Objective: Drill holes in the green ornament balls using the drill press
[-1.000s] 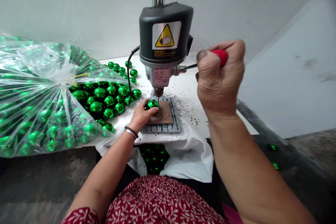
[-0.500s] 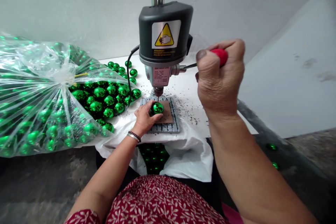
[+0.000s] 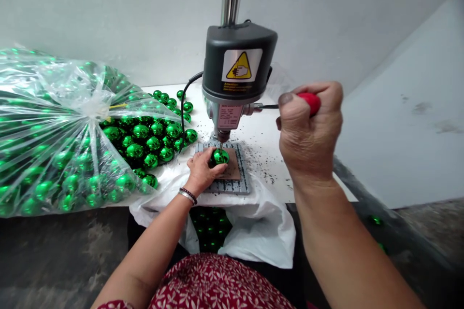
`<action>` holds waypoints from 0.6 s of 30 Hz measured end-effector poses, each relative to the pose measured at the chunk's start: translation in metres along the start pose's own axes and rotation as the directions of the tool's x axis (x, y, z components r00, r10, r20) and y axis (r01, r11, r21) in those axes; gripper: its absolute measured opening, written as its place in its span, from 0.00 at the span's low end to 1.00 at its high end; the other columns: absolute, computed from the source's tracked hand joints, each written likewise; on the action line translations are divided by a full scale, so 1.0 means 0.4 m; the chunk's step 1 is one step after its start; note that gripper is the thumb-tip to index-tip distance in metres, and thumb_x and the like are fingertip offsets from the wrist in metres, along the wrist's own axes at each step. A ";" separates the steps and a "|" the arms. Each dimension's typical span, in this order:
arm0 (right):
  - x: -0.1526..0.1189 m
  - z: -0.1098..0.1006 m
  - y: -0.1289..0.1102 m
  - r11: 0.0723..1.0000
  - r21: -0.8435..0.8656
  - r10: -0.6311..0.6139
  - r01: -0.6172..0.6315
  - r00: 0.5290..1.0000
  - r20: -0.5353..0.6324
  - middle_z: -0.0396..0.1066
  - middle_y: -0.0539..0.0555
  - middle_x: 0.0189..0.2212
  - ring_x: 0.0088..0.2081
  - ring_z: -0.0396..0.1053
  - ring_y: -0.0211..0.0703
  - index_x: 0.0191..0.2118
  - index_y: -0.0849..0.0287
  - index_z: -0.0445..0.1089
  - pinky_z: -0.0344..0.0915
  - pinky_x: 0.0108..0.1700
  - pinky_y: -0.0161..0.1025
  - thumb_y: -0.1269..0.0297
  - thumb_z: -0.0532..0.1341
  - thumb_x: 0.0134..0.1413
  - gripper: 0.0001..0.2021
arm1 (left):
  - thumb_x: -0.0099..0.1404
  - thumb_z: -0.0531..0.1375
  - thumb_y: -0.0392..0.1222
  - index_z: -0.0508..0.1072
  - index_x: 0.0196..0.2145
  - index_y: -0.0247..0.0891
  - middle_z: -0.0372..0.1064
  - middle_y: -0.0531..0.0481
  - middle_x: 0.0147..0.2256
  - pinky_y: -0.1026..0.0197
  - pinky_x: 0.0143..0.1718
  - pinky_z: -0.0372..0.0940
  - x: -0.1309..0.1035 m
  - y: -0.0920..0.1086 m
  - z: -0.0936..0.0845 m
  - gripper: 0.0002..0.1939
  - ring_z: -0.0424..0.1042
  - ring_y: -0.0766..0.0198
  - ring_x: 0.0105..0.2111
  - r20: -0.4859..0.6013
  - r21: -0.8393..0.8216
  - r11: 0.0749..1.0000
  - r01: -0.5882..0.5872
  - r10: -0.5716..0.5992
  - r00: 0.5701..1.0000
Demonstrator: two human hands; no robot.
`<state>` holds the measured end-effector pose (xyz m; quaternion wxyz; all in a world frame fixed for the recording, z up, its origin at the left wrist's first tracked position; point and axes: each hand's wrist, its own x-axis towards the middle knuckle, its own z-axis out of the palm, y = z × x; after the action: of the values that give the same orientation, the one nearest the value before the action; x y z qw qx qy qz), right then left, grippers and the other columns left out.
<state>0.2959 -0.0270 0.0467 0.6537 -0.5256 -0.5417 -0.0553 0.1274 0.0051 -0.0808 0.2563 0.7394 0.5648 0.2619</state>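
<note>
My left hand (image 3: 203,170) grips a shiny green ball ornament (image 3: 221,156) between thumb and fingers. The ball rests on a brown board (image 3: 234,170) on the slotted grey base (image 3: 244,181) of a small drill press (image 3: 239,63). Right above the ball is the drill bit (image 3: 221,145); whether its tip has entered the ball is too small to tell. My right hand (image 3: 310,133) is wrapped round the red knob (image 3: 310,102) of the press's feed lever (image 3: 270,106), to the right of the motor head.
On the left, a clear plastic bag (image 3: 92,111) bulges with green balls; loose balls (image 3: 157,143) lie beside it. Dark shavings litter the white table (image 3: 266,154). A white bag (image 3: 268,231) with green balls hangs open at the front edge. A black cable (image 3: 183,111) loops beside the press.
The whole view has shifted, so the press sits lower and farther right in the picture. My right hand and the lever knob appear slightly lower against the drill head. Both holds are unchanged.
</note>
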 end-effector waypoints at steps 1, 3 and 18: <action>-0.003 -0.001 -0.001 1.000 -0.009 0.023 -0.023 1.000 -0.009 0.66 0.47 0.31 0.30 0.63 0.30 0.38 0.55 0.61 0.66 0.37 0.35 0.53 0.56 0.60 0.10 | 0.60 0.66 0.48 0.74 0.53 0.46 0.75 0.46 0.45 0.43 0.56 0.55 -0.001 0.001 0.001 0.23 0.67 0.45 0.53 -0.002 0.003 1.000 0.006 -0.006 1.000; -0.009 -0.003 -0.005 0.998 -0.033 0.055 -0.056 0.998 -0.023 0.66 0.46 0.30 0.29 0.63 0.30 0.38 0.55 0.61 0.65 0.35 0.34 0.54 0.57 0.59 0.10 | 0.60 0.67 0.49 0.74 0.53 0.47 0.75 0.46 0.45 0.43 0.56 0.55 -0.003 0.001 0.004 0.22 0.67 0.46 0.53 -0.009 0.004 1.000 0.011 -0.011 1.000; -0.035 -0.008 -0.032 0.991 -0.119 0.055 -0.067 0.994 -0.099 0.64 0.48 0.26 0.28 0.61 0.32 0.32 0.56 0.62 0.62 0.31 0.33 0.57 0.57 0.55 0.09 | 0.61 0.67 0.48 0.73 0.55 0.46 0.75 0.47 0.48 0.45 0.58 0.52 -0.004 -0.002 0.014 0.24 0.66 0.48 0.55 -0.008 0.018 1.000 0.024 -0.024 1.000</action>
<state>0.2840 -0.0420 0.0442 0.6468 -0.5777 -0.4891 -0.0935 0.1303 0.0034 -0.0858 0.2507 0.7339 0.5768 0.2565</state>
